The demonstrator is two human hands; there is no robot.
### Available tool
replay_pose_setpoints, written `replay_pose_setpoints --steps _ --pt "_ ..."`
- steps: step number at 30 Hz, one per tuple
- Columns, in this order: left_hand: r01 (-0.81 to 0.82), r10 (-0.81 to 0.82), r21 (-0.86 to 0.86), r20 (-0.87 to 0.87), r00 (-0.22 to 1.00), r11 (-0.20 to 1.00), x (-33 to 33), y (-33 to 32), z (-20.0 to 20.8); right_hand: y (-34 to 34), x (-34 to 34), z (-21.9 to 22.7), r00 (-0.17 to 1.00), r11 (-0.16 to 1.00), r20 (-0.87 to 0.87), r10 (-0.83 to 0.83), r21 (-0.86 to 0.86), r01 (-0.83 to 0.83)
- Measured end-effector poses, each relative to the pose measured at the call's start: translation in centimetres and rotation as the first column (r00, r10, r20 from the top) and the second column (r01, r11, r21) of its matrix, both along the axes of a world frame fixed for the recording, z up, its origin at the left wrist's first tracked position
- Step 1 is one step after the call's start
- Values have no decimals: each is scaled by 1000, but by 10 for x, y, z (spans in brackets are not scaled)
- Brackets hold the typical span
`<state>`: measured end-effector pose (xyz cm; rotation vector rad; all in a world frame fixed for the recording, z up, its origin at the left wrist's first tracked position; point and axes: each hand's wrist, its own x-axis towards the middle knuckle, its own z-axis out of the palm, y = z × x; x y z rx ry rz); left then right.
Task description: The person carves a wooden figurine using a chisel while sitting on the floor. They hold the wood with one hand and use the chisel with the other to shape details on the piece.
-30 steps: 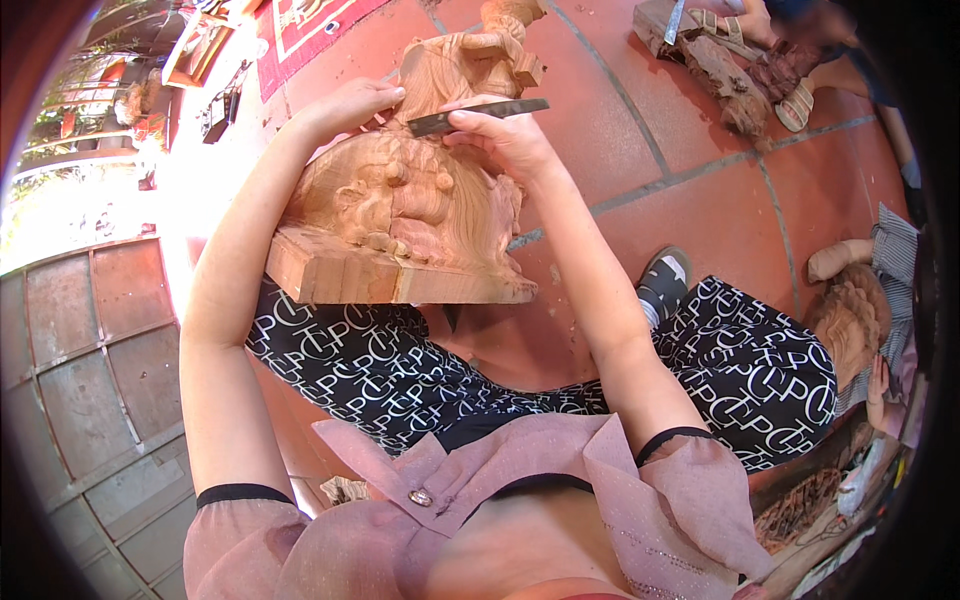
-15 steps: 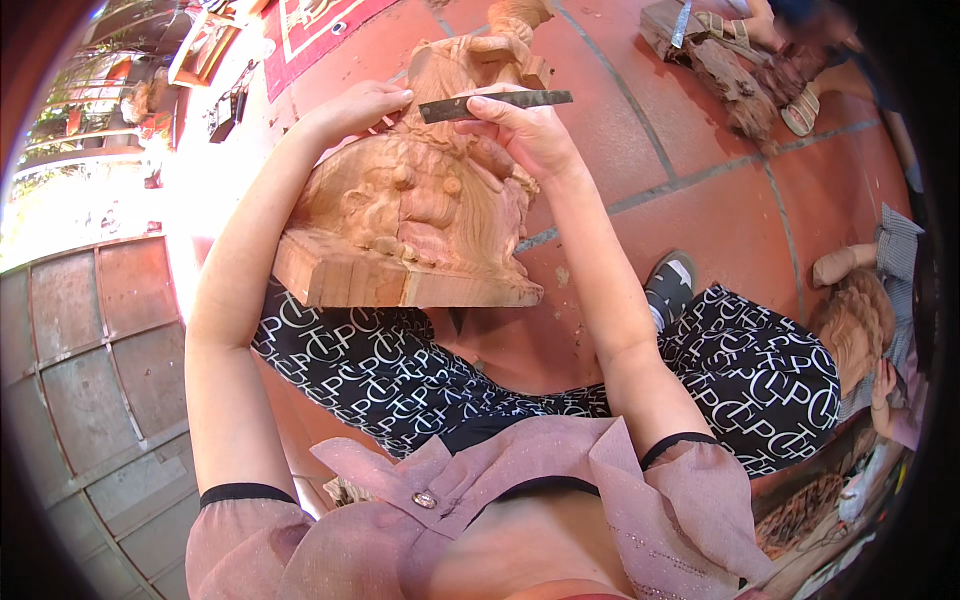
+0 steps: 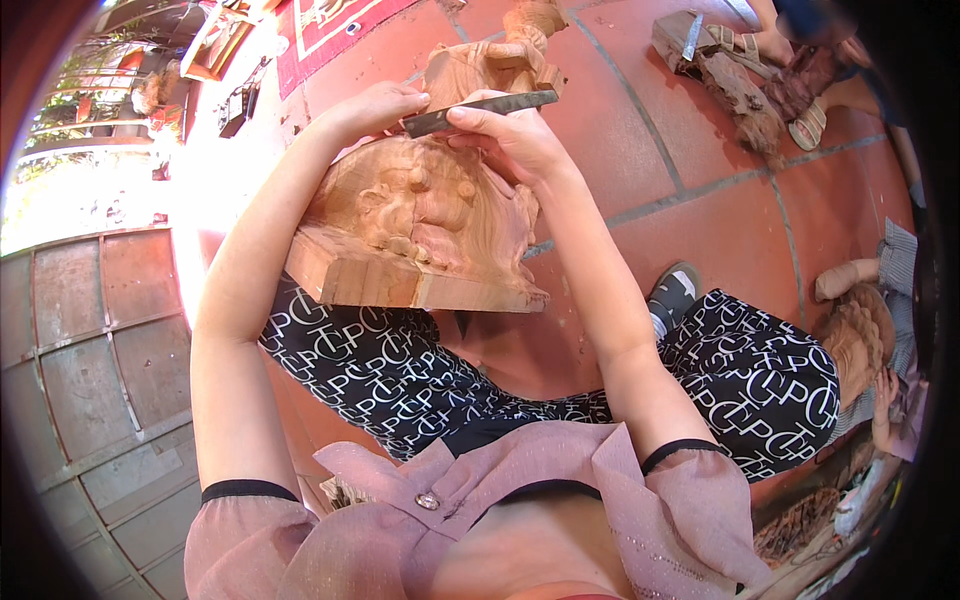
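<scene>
Red tiled floor [image 3: 640,130] below. Big wood carving [image 3: 420,225] propped on the lap, base tilted toward the body. Right hand [image 3: 515,140] and left hand [image 3: 375,105] on top — fingers of both clenched around a flat metal blade [image 3: 480,112], held across the carving's top.

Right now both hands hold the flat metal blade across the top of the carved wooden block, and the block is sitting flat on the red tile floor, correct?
Not quite. The head view shows the carved wooden block resting tilted on the person's lap, not flat on the red tile floor. The rest holds: the left hand and right hand both hold the flat metal blade across its top.
</scene>
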<state>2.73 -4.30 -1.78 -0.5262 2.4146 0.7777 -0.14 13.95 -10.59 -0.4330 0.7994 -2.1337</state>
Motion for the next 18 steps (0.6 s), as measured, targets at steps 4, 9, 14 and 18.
replay_pose_setpoints --steps 4,9,14,18 --pt "-7 3 84 42 999 996 -6 -13 -10 -2 1 1 999 999 16 -29 37 29" --pt "-32 31 42 15 999 999 -5 -8 -10 -4 -2 -11 1000 1000 -24 -1 19 2" --pt "1 -3 51 33 999 999 -5 -12 -9 -1 -1 -7 999 999 54 3 46 -5" --pt "-22 18 59 54 998 998 -6 -4 -2 -4 -5 -12 997 999 -68 40 35 -38"
